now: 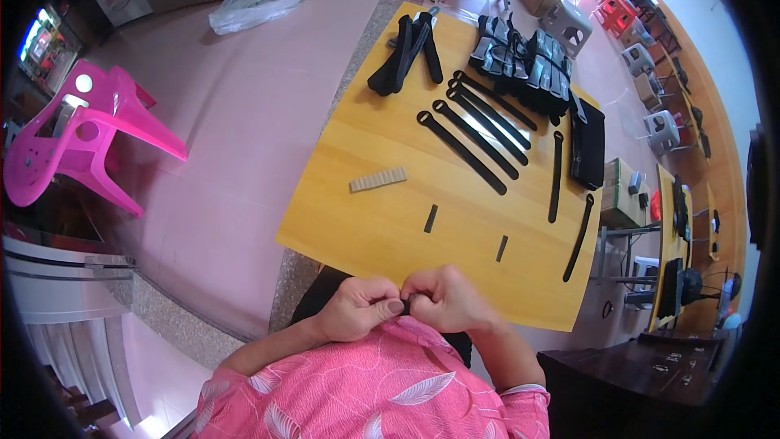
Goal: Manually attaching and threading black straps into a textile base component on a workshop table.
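Observation:
My left hand (pixel 362 309) and my right hand (pixel 447 299) meet in front of my body at the table's near edge. Both are closed, thumbs and fingers pinched around a small dark piece (pixel 407 306) that is mostly hidden between them. Beyond them, two short dark strips (pixel 431 219) (pixel 501 249) lie apart on the yellow wooden table (pixel 357 232). A ridged tan strip (pixel 378 180) rests farther left. Several long black straps with a loop at one end (pixel 463 154) lie side by side across the middle and right of the tabletop.
Bundled black straps (pixel 520 61) are heaped at the table's far right, beside a folded black item (pixel 587 146). Black bands (pixel 404 53) lie at the far left corner. On the floor to the left stand a pink plastic chair (pixel 97 130) and a clear plastic bag (pixel 260 6).

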`<state>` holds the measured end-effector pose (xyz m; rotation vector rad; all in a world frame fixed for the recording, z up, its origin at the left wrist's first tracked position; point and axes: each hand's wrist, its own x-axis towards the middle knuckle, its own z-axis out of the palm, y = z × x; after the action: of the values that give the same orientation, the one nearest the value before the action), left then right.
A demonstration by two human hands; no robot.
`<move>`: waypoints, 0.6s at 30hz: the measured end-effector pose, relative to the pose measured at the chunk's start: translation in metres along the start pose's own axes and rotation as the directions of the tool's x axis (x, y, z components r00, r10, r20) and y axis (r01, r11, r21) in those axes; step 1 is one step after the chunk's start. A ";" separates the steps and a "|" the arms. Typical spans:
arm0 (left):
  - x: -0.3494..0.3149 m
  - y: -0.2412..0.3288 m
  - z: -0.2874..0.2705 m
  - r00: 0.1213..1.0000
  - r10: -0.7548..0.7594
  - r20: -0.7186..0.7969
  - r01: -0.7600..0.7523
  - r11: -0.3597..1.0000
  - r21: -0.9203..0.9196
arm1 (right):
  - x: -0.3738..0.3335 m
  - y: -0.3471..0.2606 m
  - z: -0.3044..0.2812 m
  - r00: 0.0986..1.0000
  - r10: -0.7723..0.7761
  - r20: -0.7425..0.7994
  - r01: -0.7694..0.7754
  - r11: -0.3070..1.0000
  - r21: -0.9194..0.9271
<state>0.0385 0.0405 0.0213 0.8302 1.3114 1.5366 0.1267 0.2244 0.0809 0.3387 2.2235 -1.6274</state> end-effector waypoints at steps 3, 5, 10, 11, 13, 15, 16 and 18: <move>0.001 0.004 0.000 0.998 -0.043 0.050 0.046 0.998 -0.053 | -0.002 0.016 -0.003 0.992 -0.117 0.047 0.100 0.955 0.279; 0.004 0.010 0.004 0.992 -0.119 0.033 0.123 0.971 -0.205 | -0.008 0.017 -0.008 0.990 -0.136 0.039 0.114 0.933 0.342; 0.005 0.001 0.004 0.973 -0.229 0.032 0.221 0.884 -0.411 | -0.008 0.012 -0.015 0.963 -0.268 0.032 0.254 0.940 0.230; 0.005 0.000 0.004 0.975 -0.218 0.037 0.214 0.888 -0.408 | -0.007 0.012 -0.016 0.959 -0.279 0.050 0.265 0.945 0.192; 0.004 0.000 0.003 0.977 -0.208 0.042 0.207 0.891 -0.404 | -0.005 0.012 -0.017 0.954 -0.290 0.069 0.277 0.948 0.154; 0.004 0.000 0.003 0.972 -0.233 0.037 0.228 0.886 -0.403 | -0.002 0.012 -0.019 0.929 -0.361 0.076 0.359 0.932 0.038; 0.003 0.000 0.003 0.972 -0.233 0.036 0.228 0.887 -0.402 | -0.001 0.011 -0.019 0.929 -0.362 0.077 0.360 0.932 0.038; 0.002 0.000 0.003 0.974 -0.222 0.039 0.218 0.883 -0.416 | -0.001 0.008 -0.019 0.920 -0.384 0.075 0.380 0.923 0.068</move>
<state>0.0404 0.0432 0.0218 0.3861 0.9883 1.5592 0.1278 0.2455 0.0791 -0.1675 2.2857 -1.8539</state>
